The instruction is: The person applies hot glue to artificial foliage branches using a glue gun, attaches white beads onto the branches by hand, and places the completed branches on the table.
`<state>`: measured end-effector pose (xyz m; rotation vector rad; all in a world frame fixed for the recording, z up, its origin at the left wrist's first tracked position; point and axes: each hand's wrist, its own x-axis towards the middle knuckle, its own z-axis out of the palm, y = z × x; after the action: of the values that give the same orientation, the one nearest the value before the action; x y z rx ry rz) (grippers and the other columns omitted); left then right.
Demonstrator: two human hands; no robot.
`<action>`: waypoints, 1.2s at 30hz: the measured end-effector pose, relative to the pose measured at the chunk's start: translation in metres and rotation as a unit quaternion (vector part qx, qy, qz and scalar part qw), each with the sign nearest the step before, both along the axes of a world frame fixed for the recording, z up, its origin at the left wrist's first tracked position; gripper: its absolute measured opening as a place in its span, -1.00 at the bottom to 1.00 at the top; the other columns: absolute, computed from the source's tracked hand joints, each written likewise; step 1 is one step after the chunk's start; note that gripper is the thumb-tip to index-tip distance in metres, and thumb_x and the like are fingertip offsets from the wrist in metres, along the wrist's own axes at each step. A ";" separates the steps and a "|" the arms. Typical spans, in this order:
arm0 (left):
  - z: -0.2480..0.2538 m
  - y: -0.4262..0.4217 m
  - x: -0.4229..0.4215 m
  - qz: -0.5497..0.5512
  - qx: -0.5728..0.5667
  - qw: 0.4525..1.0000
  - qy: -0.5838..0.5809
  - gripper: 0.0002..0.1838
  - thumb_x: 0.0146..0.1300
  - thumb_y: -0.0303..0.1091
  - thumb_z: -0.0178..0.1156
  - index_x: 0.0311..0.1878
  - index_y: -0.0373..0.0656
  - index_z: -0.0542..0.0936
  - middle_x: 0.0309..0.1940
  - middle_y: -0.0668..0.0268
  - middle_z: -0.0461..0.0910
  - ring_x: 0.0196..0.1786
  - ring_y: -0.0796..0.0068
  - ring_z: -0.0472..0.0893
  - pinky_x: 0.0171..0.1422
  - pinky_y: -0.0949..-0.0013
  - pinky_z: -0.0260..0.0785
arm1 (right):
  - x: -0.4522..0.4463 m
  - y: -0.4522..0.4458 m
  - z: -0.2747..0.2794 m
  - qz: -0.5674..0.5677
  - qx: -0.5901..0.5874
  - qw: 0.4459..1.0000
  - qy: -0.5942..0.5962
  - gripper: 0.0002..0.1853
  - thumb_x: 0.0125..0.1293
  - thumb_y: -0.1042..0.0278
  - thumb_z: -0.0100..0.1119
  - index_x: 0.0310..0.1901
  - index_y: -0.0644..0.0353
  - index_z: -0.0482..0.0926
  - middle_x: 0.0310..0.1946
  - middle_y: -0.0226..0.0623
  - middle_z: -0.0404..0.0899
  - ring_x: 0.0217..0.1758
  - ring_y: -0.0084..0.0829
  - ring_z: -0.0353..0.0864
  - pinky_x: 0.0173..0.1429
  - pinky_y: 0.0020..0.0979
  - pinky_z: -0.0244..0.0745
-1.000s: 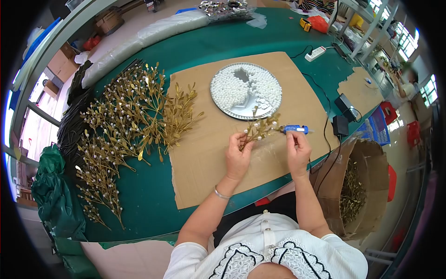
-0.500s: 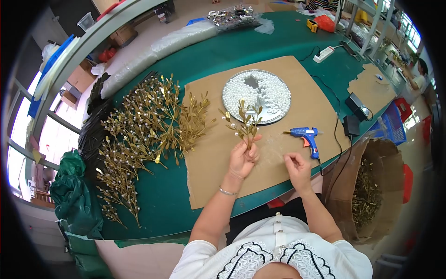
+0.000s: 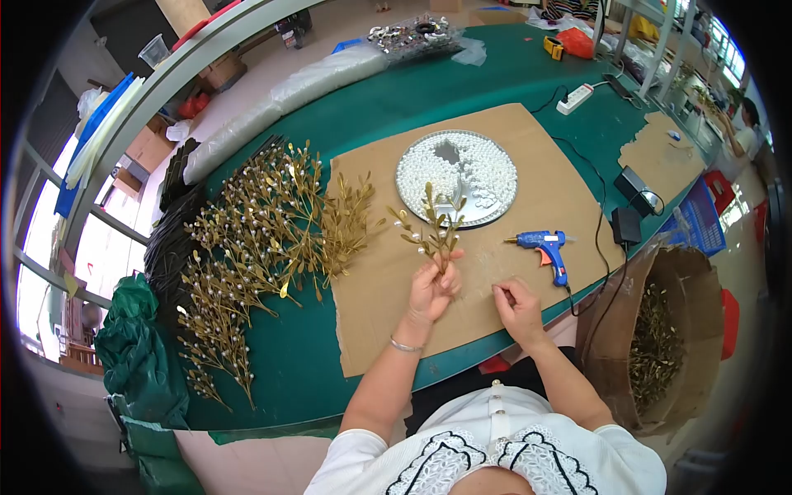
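Observation:
My left hand [image 3: 435, 290] grips the stem of a gold leaf sprig [image 3: 435, 227], whose leaves stand upward over the cardboard. A few white beads show on the sprig. My right hand [image 3: 518, 310] is closed, thumb against the curled fingers; whatever it may hold is too small to see. Just beyond the sprig is a round tray [image 3: 399, 183] of white pearl beads [image 3: 487, 161], with bare patches in its bottom. A blue hot glue gun [image 3: 540, 240] lies on the cardboard right of my right hand, its nozzle pointing left.
Many gold beaded branches [image 3: 256, 223] are spread at the left. Brown cardboard [image 3: 371, 330] covers part of the green table [image 3: 289, 355]. Cables run from the glue gun past a black adapter [image 3: 625, 224]. A large carton [image 3: 693, 330] with gold pieces stands at the right, below a blue basket [image 3: 701, 219].
My right hand has shifted slightly left, closer to my left hand. My left hand keeps its hold on the sprig, and the whole view has tilted a little.

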<state>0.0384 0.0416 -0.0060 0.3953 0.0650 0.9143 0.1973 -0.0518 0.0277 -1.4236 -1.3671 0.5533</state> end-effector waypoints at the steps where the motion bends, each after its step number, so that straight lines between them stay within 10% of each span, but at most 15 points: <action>1: 0.002 0.001 -0.001 0.033 0.018 0.997 0.071 -0.61 0.38 -0.21 -0.14 0.04 -0.37 0.40 -0.69 0.45 0.25 -0.62 0.68 0.14 -0.53 0.58 0.01 | 0.002 0.001 -0.006 0.008 0.022 0.999 -0.032 -0.98 0.11 0.60 0.12 -0.40 0.31 0.50 -0.54 -0.28 0.45 -0.54 -0.47 0.43 -0.46 -0.51 0.30; 7: 0.079 0.010 -0.035 0.218 0.195 0.834 0.468 -0.78 0.19 -0.38 0.17 -0.13 -0.30 0.56 -0.58 0.47 0.47 -0.56 0.74 0.35 -0.50 0.66 0.16 | 0.010 0.001 -0.022 0.039 0.069 0.995 -0.062 -0.94 0.07 0.62 0.11 -0.38 0.29 0.50 -0.53 -0.19 0.44 -0.51 -0.27 0.45 -0.43 -0.42 0.34; 12: 0.184 0.016 -0.066 0.092 0.544 0.290 0.782 -0.76 0.07 -0.25 0.22 -0.32 -0.25 0.63 -0.48 0.06 0.58 -0.38 0.08 0.59 -0.30 0.17 0.41 | 0.013 0.002 -0.021 0.048 0.065 0.997 -0.019 -0.94 0.07 0.62 0.12 -0.39 0.29 0.49 -0.53 -0.19 0.44 -0.51 -0.29 0.45 -0.43 -0.42 0.36; 19: 0.165 0.045 -0.061 -0.091 0.567 0.005 0.819 -0.80 -0.01 -0.24 0.24 -0.53 -0.20 0.57 -0.57 0.11 0.56 -0.39 0.09 0.59 -0.31 0.16 0.44 | 0.016 0.003 -0.026 0.044 0.079 0.996 0.016 -0.95 0.08 0.62 0.11 -0.39 0.31 0.48 -0.51 -0.22 0.44 -0.53 -0.33 0.44 -0.47 -0.46 0.35; 29: 0.192 0.037 -0.059 -0.072 0.543 0.172 0.819 -0.61 -0.07 -0.33 0.28 -0.10 -0.13 0.56 -0.31 0.11 0.60 -0.16 0.12 0.58 -0.10 0.17 0.43 | 0.016 0.003 -0.026 0.043 0.080 0.996 0.025 -0.94 0.07 0.64 0.11 -0.40 0.31 0.47 -0.52 -0.22 0.43 -0.54 -0.33 0.44 -0.45 -0.45 0.35; 36: 0.196 0.022 -0.063 -0.016 0.601 0.183 0.778 -0.60 -0.12 -0.31 0.33 -0.13 -0.16 0.56 -0.42 0.08 0.58 -0.26 0.07 0.58 -0.15 0.17 0.42 | 0.018 0.003 -0.023 0.050 0.078 0.995 0.022 -0.96 0.08 0.62 0.10 -0.40 0.32 0.48 -0.53 -0.22 0.43 -0.54 -0.33 0.44 -0.46 -0.44 0.33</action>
<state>-0.0247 0.0631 0.1905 2.7857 1.3025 -0.1937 0.2150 -0.0491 0.0051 -1.2164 -1.4197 0.5269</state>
